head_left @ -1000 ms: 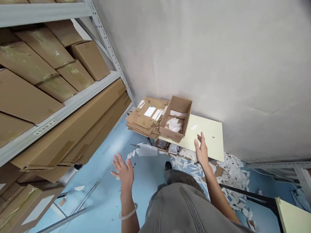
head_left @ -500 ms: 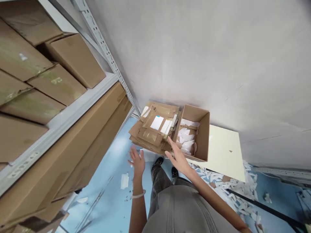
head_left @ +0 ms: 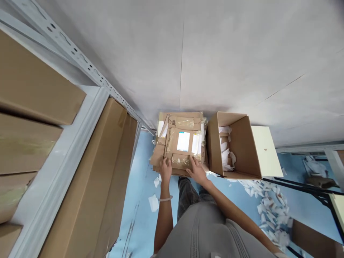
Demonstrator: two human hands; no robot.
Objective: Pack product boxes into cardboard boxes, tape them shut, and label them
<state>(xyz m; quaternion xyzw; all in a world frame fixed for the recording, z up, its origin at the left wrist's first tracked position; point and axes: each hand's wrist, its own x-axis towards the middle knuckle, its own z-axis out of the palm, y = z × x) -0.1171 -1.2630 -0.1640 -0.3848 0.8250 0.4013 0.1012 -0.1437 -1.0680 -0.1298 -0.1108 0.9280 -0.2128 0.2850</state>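
Before me lies a stack of flattened cardboard boxes [head_left: 181, 123], with clear tape and white labels on the uppermost piece. My left hand [head_left: 166, 169] touches its near edge on the left side, the fingers slightly bent and apart. My right hand [head_left: 198, 172] rests on the near edge further right, fingers spread and thumb apart. Neither hand visibly grips the cardboard. Just right of the stack stands an open cardboard box [head_left: 243, 143] with white paper pieces [head_left: 225, 154] inside.
A metal shelf rack [head_left: 99, 96] with cardboard boxes [head_left: 29, 150] rises on the left. A pale board [head_left: 266, 150] sits right of the open box. Paper scraps [head_left: 271, 204] litter the blue floor, and black bars [head_left: 295, 187] cross at right. A grey wall is behind.
Both hands have come down from the air onto the near edge of the cardboard stack. The view has turned, and the stack now appears straighter before me.
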